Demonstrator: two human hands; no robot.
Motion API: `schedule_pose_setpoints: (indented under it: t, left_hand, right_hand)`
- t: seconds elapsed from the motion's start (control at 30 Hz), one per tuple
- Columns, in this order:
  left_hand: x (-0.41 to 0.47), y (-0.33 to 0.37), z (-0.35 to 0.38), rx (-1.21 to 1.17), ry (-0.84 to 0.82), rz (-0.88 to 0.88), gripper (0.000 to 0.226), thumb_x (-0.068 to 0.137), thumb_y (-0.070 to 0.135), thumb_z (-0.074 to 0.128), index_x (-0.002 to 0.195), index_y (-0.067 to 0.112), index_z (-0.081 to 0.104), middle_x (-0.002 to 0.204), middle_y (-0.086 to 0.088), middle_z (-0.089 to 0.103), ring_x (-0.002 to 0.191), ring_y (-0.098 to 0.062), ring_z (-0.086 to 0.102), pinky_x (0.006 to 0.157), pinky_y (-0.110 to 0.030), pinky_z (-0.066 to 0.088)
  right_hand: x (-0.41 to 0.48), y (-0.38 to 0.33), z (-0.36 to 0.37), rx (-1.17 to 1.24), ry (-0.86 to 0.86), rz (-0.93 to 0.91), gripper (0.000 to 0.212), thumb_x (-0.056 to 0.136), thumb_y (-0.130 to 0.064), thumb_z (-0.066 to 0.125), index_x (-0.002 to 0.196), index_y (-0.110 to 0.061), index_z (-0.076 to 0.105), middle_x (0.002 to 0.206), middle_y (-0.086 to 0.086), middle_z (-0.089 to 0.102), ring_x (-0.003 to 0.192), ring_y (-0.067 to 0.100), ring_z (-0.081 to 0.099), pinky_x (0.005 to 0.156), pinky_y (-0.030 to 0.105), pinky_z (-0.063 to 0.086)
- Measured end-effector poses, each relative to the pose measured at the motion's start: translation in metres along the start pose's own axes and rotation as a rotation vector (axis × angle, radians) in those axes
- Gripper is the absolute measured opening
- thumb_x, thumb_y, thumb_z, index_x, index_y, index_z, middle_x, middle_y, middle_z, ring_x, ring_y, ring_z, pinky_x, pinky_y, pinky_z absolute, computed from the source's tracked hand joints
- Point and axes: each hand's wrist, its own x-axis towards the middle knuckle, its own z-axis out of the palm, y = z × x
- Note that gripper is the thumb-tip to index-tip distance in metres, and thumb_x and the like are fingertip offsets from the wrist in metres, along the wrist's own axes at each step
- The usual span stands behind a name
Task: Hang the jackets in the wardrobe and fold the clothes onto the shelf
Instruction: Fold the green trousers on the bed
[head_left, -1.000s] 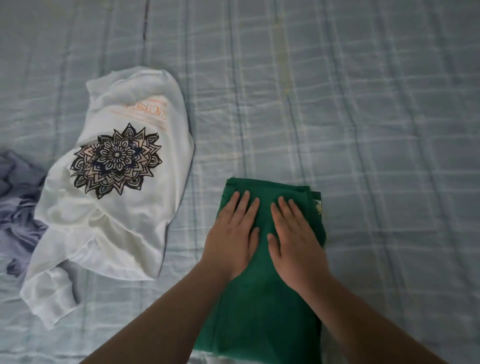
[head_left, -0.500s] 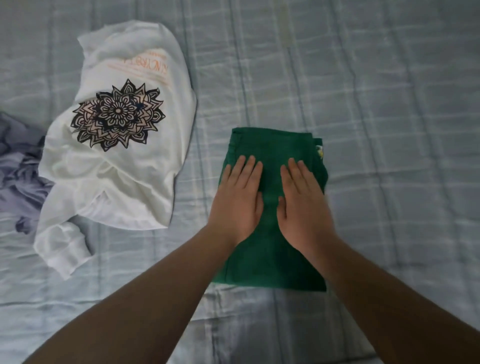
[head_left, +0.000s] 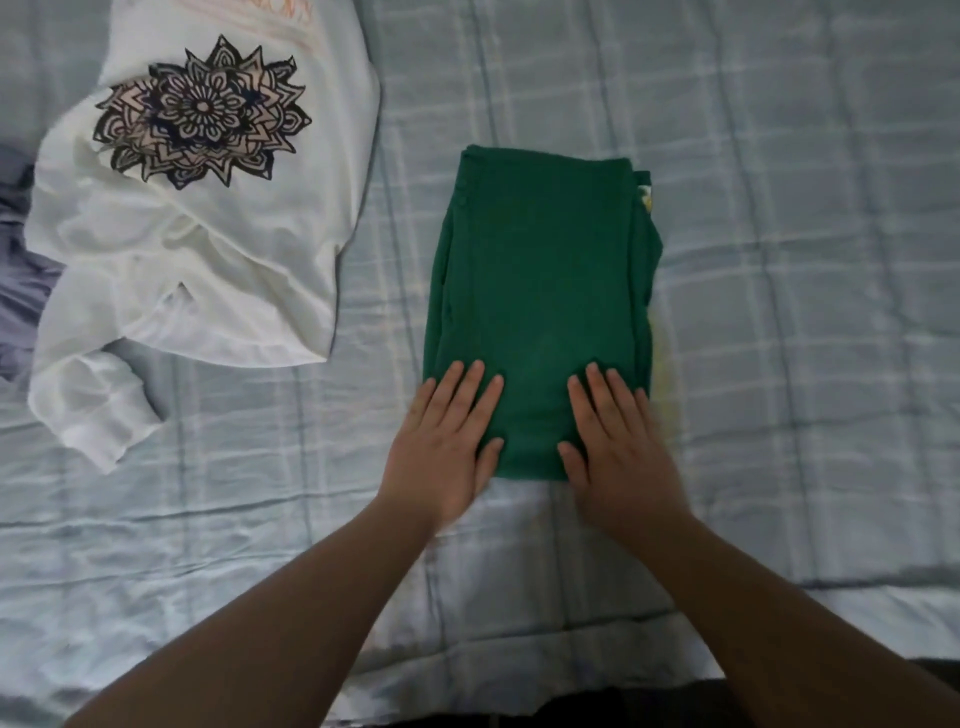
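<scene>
Green folded garment (head_left: 540, 291) lies under my flat left hand (head_left: 441, 441) and right hand (head_left: 618, 447), fingers straight, so I press evenly before lifting.

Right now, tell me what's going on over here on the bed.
A person is folding clothes on the checked bedsheet. Both the left hand and right hand lie flat on the near end of a folded green garment. A white sweatshirt with a mandala print lies unfolded to its left, beside a crumpled purple garment.
</scene>
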Motion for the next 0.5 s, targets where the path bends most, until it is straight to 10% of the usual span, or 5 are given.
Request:
schedule_pose_setpoints:
  t: [0.5]
  left_hand:
    - [-0.013, -0.043, -0.028, 0.051, -0.153, 0.316, 0.076, 0.092, 0.031, 0.055, 0.158, 0.015, 0.02, 0.165, -0.007, 0.02, 0.154, -0.024, 0.012, 0.125, -0.04, 0.005]
  right_hand:
    - [-0.018, 0.003, -0.032, -0.145, -0.112, -0.223, 0.082, 0.079, -0.013, 0.064, 0.154, -0.011, 0.03, 0.161, 0.008, 0.029, 0.149, 0.027, 0.025, 0.12, 0.048, 0.025]
